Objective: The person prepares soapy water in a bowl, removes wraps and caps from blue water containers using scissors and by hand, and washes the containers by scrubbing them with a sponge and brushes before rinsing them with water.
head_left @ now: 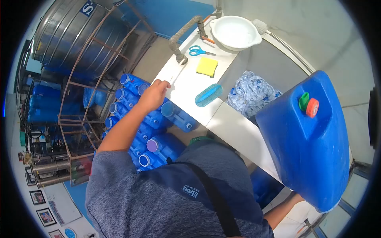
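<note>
My left hand (pixel 156 95) is over the near left edge of the white counter (pixel 186 85), its fingers curled together; what they pinch, if anything, is too small to make out. A thin pale line lies between it and the pipe base. At the right, a big blue jug (pixel 305 146) with a red cap (pixel 312 108) and a green spout stands tilted in view. My right hand (pixel 295 197) reaches behind the jug's lower edge, its fingers hidden. Blue scissors (pixel 202 51), a yellow sponge (pixel 207 66) and a blue brush (pixel 208 95) lie on the counter.
A white basin (pixel 235 32) sits at the counter's far end, near a rough pipe (pixel 184 31). Bundled white-and-blue strips (pixel 252 93) lie in the grey recess. Several blue jugs (pixel 152 131) stand below on the left, beside a rusty metal frame (pixel 85 85) and a steel tank (pixel 79 43).
</note>
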{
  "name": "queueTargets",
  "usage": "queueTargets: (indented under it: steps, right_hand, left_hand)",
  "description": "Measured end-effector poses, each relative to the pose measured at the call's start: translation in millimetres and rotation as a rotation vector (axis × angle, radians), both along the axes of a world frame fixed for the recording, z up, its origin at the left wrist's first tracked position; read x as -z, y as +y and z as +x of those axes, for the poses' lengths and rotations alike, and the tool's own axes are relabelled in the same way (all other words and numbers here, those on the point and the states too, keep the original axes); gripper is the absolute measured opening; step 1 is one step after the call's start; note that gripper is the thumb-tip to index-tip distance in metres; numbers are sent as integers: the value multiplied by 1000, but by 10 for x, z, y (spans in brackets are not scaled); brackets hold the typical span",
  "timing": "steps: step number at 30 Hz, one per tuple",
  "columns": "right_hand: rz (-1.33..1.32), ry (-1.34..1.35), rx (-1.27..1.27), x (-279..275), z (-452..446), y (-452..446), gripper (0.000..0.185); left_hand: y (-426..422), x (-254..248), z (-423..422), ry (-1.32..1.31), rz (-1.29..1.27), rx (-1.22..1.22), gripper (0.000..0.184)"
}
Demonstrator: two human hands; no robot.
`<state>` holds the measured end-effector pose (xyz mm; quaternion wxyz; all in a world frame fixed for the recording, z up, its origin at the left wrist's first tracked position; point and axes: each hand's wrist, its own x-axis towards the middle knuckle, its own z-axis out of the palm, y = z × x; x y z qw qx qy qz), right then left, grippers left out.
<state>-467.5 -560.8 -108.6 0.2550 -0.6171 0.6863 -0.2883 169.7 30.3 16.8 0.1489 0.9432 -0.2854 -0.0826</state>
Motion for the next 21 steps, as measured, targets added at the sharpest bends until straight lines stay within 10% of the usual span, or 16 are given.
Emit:
queueTargets:
  steps: [5,17,21]
  right_hand:
    - [-27,3,13,-44,-50,166,63]
    - [-94,-63,-45,-258,103,753,61]
    - [-49,-146,-222,-548,488,1287,60]
  left_hand:
    - [-52,541,-15,-226,-49,19,13]
    - [-1186,-90,-385,-394,-85,170,59]
    - [-1829,-475,-745,234,-449,599,67]
